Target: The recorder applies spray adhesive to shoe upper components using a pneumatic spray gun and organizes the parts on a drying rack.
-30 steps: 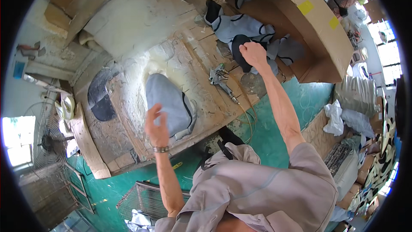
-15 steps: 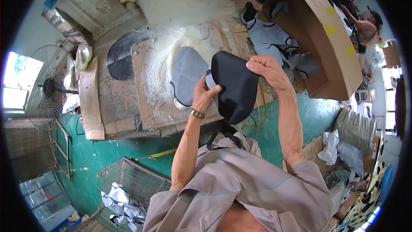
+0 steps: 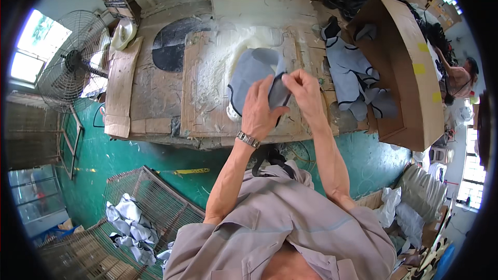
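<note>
Both my hands meet over the workbench [image 3: 155,98] on a dark grey fabric piece [image 3: 280,93]. My left hand [image 3: 259,111], with a wristwatch, grips its lower left side. My right hand [image 3: 306,93] pinches its upper right edge. Just behind them a larger blue-grey padded piece with dark trim [image 3: 249,72] lies flat on the bench, amid white powder or dust [image 3: 223,57]. Most of the held piece is hidden by my fingers.
A pile of similar grey pieces [image 3: 353,72] lies at the bench's right, spilling from a big cardboard box [image 3: 410,72]. A dark oval sheet [image 3: 174,46] lies at the left. A standing fan [image 3: 67,67], wire cages with rags [image 3: 129,218] and another person [image 3: 459,78] are around.
My right hand reached to the pile, brought a dark piece up in front of me with both hands, and now both hands hold it low over the bench.
</note>
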Tool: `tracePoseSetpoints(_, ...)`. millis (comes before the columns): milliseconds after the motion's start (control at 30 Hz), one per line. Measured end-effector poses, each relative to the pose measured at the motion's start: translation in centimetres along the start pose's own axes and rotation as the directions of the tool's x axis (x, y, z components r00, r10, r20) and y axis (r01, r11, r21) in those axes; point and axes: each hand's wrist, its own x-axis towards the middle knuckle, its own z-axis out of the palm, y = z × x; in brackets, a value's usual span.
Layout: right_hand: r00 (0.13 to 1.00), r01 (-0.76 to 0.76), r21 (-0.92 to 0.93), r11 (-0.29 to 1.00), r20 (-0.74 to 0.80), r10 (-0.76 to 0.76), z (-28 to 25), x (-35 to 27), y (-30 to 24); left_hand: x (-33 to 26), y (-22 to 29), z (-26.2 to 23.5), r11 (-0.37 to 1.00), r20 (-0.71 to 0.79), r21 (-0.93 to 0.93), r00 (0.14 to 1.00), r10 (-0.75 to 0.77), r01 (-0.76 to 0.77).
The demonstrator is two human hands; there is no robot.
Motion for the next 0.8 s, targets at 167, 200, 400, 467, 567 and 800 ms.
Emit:
tracePoseSetpoints(167,0.998,-0.036,0.686,0.727,-0.009,0.058,1.8,4.6,-1.6,-5.0,-2.8,-1.8,0.900,0.356,-0.129,0.867,-0.349,0.415)
tracePoseSetpoints(200,1.000,0.009,0.786,0.619,-0.009,-0.002,2.1,5.1,-1.9,-5.3,-3.7,-0.7,0.901,0.367,-0.132,0.864,-0.343,0.414)
tracePoseSetpoints(400,0.996,-0.086,0.896,0.437,0.064,0.064,3.8,5.6,-4.0,2.6,-10.0,3.2,-0.556,0.415,-0.767,0.909,-0.048,0.321)
tracePoseSetpoints(467,0.994,-0.102,0.896,0.432,0.070,0.088,3.1,6.1,0.7,4.0,-11.1,2.5,-0.413,0.206,-0.909,0.800,-0.564,-0.058)
tracePoseSetpoints(567,0.979,-0.180,0.868,0.463,0.112,0.171,1.6,5.4,7.9,0.8,-13.2,2.0,-0.334,0.254,-0.939,0.821,-0.512,0.083)
tracePoseSetpoints(800,0.755,-0.497,0.789,0.362,0.187,0.628,5.4,-4.8,13.2,-17.2,-22.0,-0.3,-0.535,0.566,-0.787,0.703,-0.431,0.306)
